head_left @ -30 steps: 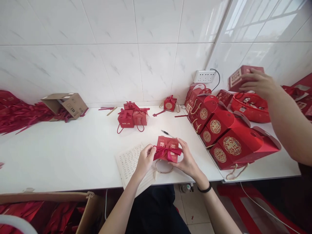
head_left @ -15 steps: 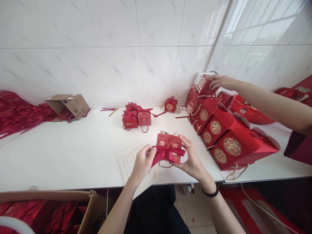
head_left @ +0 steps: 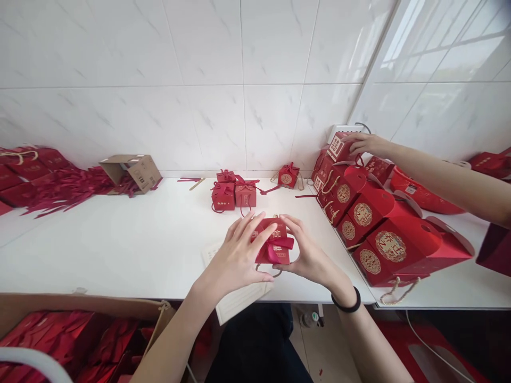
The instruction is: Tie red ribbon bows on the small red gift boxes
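Observation:
A small red gift box (head_left: 280, 229) with gold characters and a dark red ribbon bow (head_left: 275, 249) is between my two hands, over the front of the white table. My left hand (head_left: 243, 255) lies across its left side, fingers spread over the top and thumb near the lower edge. My right hand (head_left: 300, 247) grips the right side, fingers at the far edge and thumb at the near edge. Part of the box top is hidden under my left fingers. Beneath the hands a printed sheet (head_left: 241, 302) reaches over the table edge.
Behind stand several small ribboned boxes (head_left: 223, 197). Large red boxes (head_left: 383, 247) line the right, where another person's hand (head_left: 367, 143) touches a small box. At left are loose ribbons (head_left: 75, 186), a cardboard box (head_left: 144, 174) and a filled carton (head_left: 162, 324).
My left hand has let go of the ribbon and moved over the box's left side. My right hand still holds the box. The camera view has shifted slightly left.

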{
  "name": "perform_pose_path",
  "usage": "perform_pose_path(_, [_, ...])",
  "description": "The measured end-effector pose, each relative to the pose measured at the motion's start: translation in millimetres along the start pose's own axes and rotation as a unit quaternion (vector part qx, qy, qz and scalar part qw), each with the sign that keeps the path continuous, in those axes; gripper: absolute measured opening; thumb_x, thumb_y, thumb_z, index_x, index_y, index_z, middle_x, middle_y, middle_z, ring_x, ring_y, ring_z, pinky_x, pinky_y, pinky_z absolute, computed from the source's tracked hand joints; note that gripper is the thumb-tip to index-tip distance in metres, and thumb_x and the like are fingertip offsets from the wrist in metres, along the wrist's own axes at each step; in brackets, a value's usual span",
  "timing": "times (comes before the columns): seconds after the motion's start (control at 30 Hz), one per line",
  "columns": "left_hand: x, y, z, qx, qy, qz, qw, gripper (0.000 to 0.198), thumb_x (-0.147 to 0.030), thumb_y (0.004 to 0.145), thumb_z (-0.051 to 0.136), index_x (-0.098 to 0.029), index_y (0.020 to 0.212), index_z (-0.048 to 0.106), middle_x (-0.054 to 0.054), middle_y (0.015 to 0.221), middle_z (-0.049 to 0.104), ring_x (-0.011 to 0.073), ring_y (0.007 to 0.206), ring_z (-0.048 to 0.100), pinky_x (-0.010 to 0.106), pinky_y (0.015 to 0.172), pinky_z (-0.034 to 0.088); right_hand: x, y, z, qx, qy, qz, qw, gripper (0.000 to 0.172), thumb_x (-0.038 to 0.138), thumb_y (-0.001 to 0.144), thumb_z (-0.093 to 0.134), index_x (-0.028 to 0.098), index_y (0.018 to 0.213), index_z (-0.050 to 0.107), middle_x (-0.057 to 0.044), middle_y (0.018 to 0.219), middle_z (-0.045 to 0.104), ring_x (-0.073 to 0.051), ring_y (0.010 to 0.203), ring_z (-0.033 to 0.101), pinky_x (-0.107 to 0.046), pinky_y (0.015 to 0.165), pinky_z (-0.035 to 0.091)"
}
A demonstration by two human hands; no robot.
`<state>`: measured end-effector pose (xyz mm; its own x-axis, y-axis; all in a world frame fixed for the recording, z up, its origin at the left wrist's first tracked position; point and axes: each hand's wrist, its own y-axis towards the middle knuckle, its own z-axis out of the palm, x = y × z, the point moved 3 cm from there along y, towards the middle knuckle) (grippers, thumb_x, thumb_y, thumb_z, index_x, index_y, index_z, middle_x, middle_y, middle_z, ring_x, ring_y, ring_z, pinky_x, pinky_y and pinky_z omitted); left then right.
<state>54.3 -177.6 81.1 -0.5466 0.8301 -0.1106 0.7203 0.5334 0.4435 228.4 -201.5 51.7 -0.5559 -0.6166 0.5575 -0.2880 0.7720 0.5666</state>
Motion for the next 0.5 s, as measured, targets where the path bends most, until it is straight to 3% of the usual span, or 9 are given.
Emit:
perform_pose_path(0.1, [2, 8, 10.3, -0.015, 0.028, 0.005, 0.999, 0.075, -0.04, 0.073, 0.066, -0.022, 0.137, 0.031, 0.016, 0.142, 0.031, 0.0352, 0.133, 0.026, 0.054, 0.105, 0.029, 9, 9, 1, 0.016, 0.008, -0.006, 1.0, 0.085, 0.033, 0.075, 0.071, 0.029, 0.142, 0.019, -0.011, 0.138, 0.028, -0.027, 0.131, 0.028, -0.045, 0.104, 0.036])
perform_pose_path(0.2, [11, 4, 14.9, -0.055, -0.015, -0.007, 0.998, 0.065, -0.035, 0.075, 0.064, -0.024, 0.133, 0.038, 0.015, 0.136, 0.035, 0.0346, 0.128, 0.032, 0.053, 0.101, 0.036, 8, 16, -4, 0.046, 0.065, -0.019, 0.997, 0.09, 0.05, 0.072, 0.07, 0.03, 0.142, 0.018, -0.01, 0.142, 0.026, -0.028, 0.132, 0.028, -0.046, 0.105, 0.035])
perform_pose_path(0.27, [18, -5, 10.7, -0.089, -0.08, -0.045, 0.992, 0.068, -0.034, 0.073, 0.067, -0.028, 0.133, 0.037, 0.014, 0.137, 0.033, 0.0345, 0.128, 0.032, 0.053, 0.101, 0.037, -10, 22, -12, 0.029, 0.116, -0.014, 0.993, 0.087, 0.06, 0.074, 0.062, 0.031, 0.142, 0.017, -0.01, 0.143, 0.027, -0.027, 0.131, 0.03, -0.046, 0.103, 0.037])
perform_pose_path(0.33, [26, -19, 1.5, -0.139, -0.176, -0.112, 0.968, 0.075, -0.032, 0.071, 0.069, -0.031, 0.136, 0.032, 0.012, 0.139, 0.031, 0.0329, 0.129, 0.032, 0.05, 0.102, 0.037, -45, 27, -18, -0.043, 0.098, 0.053, 0.993, 0.066, 0.059, 0.085, 0.047, 0.028, 0.14, 0.024, -0.012, 0.14, 0.033, -0.026, 0.126, 0.038, -0.045, 0.095, 0.044])
perform_pose_path(0.4, [34, -37, -8.9, -0.209, -0.292, -0.202, 0.911, 0.078, -0.033, 0.071, 0.069, -0.031, 0.137, 0.028, 0.01, 0.14, 0.034, 0.0314, 0.128, 0.037, 0.046, 0.101, 0.039, -90, 28, -16, -0.091, -0.045, 0.195, 0.976, 0.049, 0.047, 0.09, 0.042, 0.02, 0.13, 0.039, -0.016, 0.13, 0.043, -0.024, 0.11, 0.052, -0.039, 0.085, 0.05])
perform_pose_path(0.43, [38, -48, -13.1, -0.247, -0.35, -0.249, 0.869, 0.078, -0.035, 0.071, 0.069, -0.03, 0.137, 0.029, 0.01, 0.138, 0.038, 0.0311, 0.125, 0.041, 0.044, 0.099, 0.042, -110, 27, -11, -0.076, -0.134, 0.253, 0.955, 0.044, 0.042, 0.089, 0.043, 0.016, 0.124, 0.047, -0.016, 0.123, 0.048, -0.023, 0.101, 0.057, -0.037, 0.084, 0.049])
perform_pose_path(0.5, [45, -72, -18.3, -0.314, -0.453, -0.338, 0.763, 0.075, -0.041, 0.069, 0.07, -0.027, 0.134, 0.035, 0.01, 0.129, 0.05, 0.0316, 0.118, 0.049, 0.042, 0.094, 0.047, -140, 25, 4, -0.061, -0.173, 0.276, 0.943, 0.038, 0.034, 0.083, 0.05, 0.008, 0.109, 0.057, -0.02, 0.109, 0.054, -0.028, 0.099, 0.056, -0.042, 0.089, 0.045])
